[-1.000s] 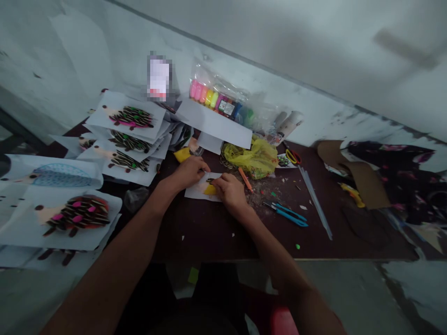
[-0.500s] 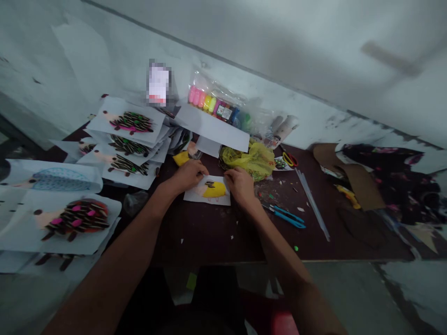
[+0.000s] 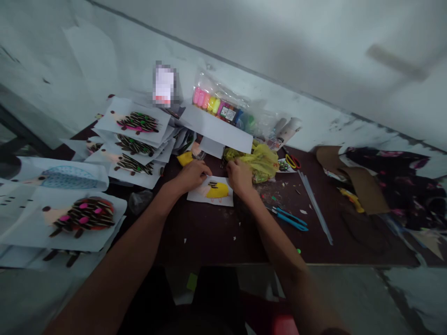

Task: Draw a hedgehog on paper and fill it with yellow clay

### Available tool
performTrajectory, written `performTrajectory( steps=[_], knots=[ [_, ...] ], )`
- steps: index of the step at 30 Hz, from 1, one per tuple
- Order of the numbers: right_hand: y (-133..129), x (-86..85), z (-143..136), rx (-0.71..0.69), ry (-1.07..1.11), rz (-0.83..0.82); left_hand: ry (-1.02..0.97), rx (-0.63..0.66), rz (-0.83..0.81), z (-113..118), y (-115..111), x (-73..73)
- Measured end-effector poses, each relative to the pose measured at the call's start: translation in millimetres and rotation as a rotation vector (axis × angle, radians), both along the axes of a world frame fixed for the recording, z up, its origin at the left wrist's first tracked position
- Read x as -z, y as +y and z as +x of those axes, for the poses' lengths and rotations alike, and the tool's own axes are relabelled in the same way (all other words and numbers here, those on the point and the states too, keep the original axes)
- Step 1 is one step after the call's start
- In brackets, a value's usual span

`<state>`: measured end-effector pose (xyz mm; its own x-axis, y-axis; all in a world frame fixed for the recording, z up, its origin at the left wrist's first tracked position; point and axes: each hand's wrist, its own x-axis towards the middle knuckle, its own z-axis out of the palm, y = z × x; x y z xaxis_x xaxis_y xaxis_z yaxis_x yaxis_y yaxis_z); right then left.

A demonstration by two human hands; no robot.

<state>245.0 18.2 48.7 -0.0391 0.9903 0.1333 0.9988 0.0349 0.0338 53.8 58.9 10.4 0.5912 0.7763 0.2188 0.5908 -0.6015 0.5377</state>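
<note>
A small white paper card [image 3: 226,203] lies on the table, bearing a hedgehog picture with a yellow body [image 3: 220,190], a pale head and a few dark strips on its back. At the card's upper left corner is my left hand [image 3: 193,177], its fingers curled in a pinch; what they hold is too small to tell. My right hand [image 3: 240,177] is just beyond the upper right corner, at the near left edge of a crumpled yellow plastic bag [image 3: 263,160]. Its fingers are bent together, their tips partly hidden. A yellow lump [image 3: 185,158] lies behind my left hand.
Stacked hedgehog pictures [image 3: 134,122] fill the left side. Blue thread snips [image 3: 291,218], clear sticks [image 3: 316,207] and red-yellow scissors [image 3: 292,161] lie to the right. Colored clay packs [image 3: 216,106] lean by the wall. Brown cardboard [image 3: 365,186] and dark floral cloth [image 3: 394,181] lie far right.
My right hand has left the card's upper right edge and moved away from me toward the yellow bag. My left hand stays by the card. The view has shifted slightly.
</note>
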Motion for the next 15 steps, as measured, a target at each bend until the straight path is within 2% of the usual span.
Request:
performTrajectory(
  steps=[2, 6, 11, 15],
  knots=[
    [-9.3, -2.7, 3.2, -0.002, 0.115, 0.024, -0.006, 0.001, -0.009, 0.1, -0.8, -0.8],
    [-29.6, -2.0, 9.2, -0.129, 0.491, 0.084, -0.016, -0.011, -0.024, 0.6, -1.7, -0.8],
    [-50.1, 6.4, 8.7, -0.261, 0.808, 0.033, -0.014, -0.010, -0.034, 0.7, -1.3, -0.3],
    [-58.4, 7.6, 5.5, -0.215, 0.950, -0.027, -0.013, -0.020, -0.034, 0.4, -1.3, -0.8]
  ],
)
